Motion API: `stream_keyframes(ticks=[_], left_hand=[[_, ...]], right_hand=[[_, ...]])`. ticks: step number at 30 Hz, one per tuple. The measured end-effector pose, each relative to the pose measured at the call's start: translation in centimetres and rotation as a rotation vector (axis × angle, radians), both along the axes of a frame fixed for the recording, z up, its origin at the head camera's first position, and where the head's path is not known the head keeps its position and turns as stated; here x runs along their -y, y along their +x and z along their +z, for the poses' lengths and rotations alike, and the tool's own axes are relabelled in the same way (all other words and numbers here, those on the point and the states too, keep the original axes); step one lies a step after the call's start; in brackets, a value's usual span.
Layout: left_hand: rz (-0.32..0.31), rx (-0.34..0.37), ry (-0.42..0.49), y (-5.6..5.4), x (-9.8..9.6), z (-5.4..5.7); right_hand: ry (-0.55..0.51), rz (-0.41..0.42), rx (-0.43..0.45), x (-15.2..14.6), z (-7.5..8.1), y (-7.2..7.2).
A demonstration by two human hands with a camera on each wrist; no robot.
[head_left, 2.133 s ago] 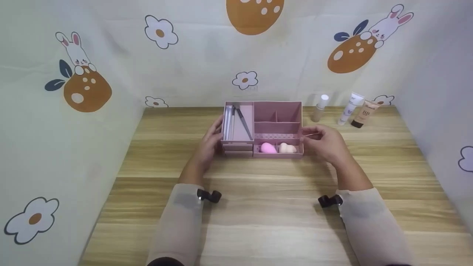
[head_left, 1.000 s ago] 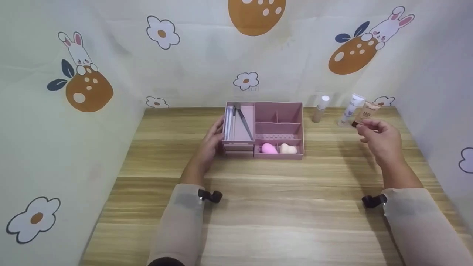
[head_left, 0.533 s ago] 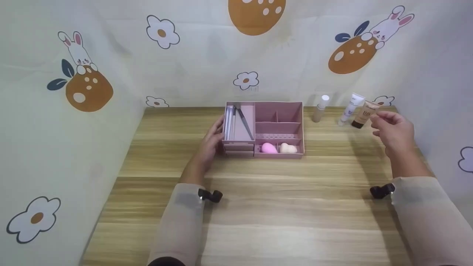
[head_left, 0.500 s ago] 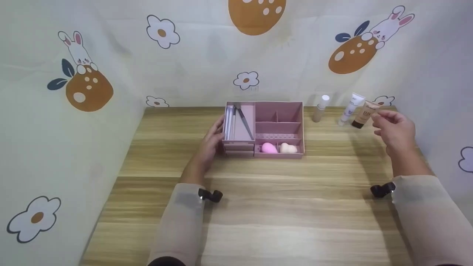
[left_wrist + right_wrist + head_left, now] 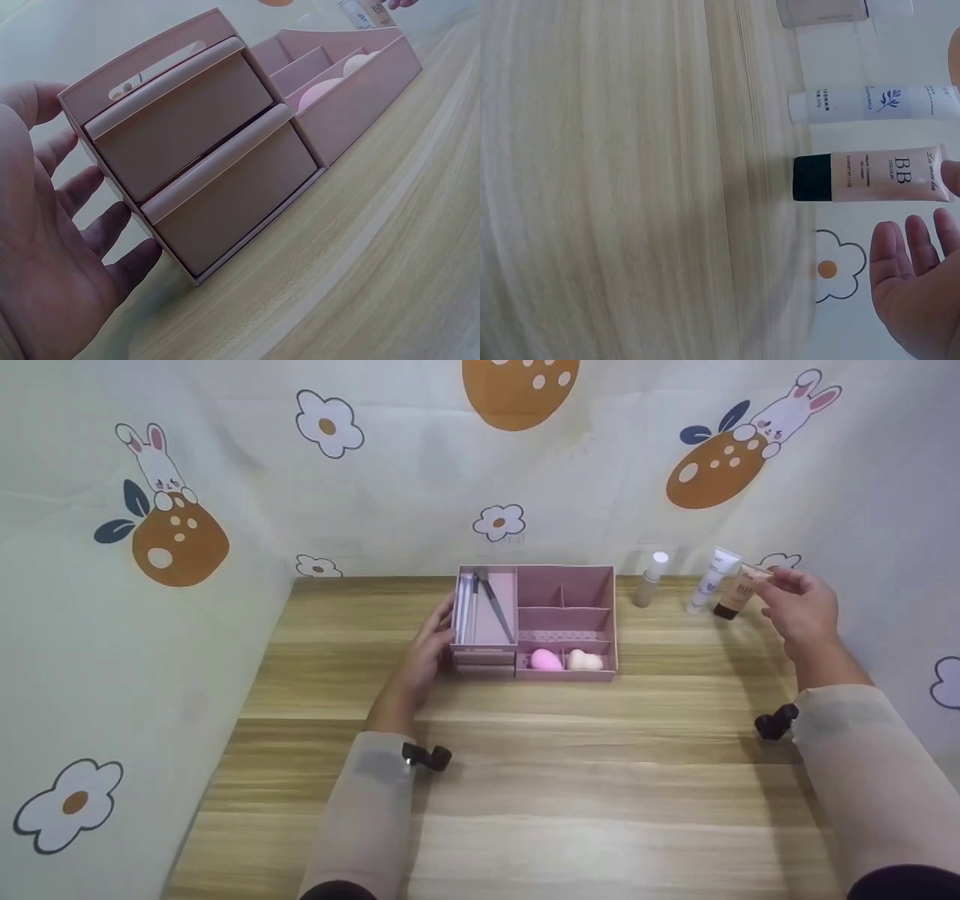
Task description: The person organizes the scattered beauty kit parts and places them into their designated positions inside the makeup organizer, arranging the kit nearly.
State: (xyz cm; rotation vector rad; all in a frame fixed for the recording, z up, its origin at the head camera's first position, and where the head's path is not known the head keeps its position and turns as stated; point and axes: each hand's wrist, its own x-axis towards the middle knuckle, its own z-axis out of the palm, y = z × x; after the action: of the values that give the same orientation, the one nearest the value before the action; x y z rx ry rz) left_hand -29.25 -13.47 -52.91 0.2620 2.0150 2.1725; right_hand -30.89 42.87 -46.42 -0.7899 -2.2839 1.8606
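Observation:
A pink desktop organizer (image 5: 566, 598) with compartments and two drawers (image 5: 232, 184) stands on the wooden table. Against its left side rest the fingertips of my left hand (image 5: 424, 660), spread and not wrapped round it, as the left wrist view shows. Over at the right, my right hand (image 5: 802, 607) pinches the top end of a beige BB cream tube (image 5: 881, 177), its thumb over the crimped edge. That tube stands upright on its black cap (image 5: 812, 178). Close beside it is a white tube (image 5: 885, 103) with a blue floral print.
Left of the tubes stands a white-capped bottle (image 5: 649, 581). Inside the organizer lie makeup brushes (image 5: 493, 604), a pink makeup sponge (image 5: 547, 661) and a cream sponge (image 5: 585, 661). A patterned cloth backdrop (image 5: 405, 472) rises behind the table.
My right hand has left the organizer's right side, moved right to the BB cream tube and then up to its top end. The left hand has stayed on the organizer.

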Motion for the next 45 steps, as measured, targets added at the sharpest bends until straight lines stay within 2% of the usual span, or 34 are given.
stream_keyframes(ticks=[4, 13, 17, 23, 30, 41, 45], left_hand=[[-0.001, 0.002, 0.006, 0.0, 0.0, 0.0], [0.010, 0.013, -0.011, 0.1, 0.0, 0.1], [0.016, 0.022, -0.019, 0.2, 0.0, 0.1], [0.010, 0.015, -0.016, 0.2, -0.1, 0.2], [0.015, 0.007, -0.027, 0.2, -0.1, 0.3], [0.011, 0.012, -0.023, 0.1, 0.0, 0.2], [0.009, 0.010, -0.003, 0.1, -0.1, 0.1]], right_hand=[[0.062, 0.033, 0.019, 0.3, -0.2, -0.5], [0.140, 0.038, -0.027, 0.5, -1.0, -0.5], [0.132, 0.018, -0.072, 0.6, -1.2, -0.2], [0.062, -0.006, -0.102, 0.7, -0.7, 0.7], [0.021, -0.008, -0.195, 1.3, -0.2, 1.9], [-0.005, 0.053, -0.272, 2.8, 0.5, 3.8], [0.018, 0.085, -0.305, 3.9, 0.7, 4.3]])
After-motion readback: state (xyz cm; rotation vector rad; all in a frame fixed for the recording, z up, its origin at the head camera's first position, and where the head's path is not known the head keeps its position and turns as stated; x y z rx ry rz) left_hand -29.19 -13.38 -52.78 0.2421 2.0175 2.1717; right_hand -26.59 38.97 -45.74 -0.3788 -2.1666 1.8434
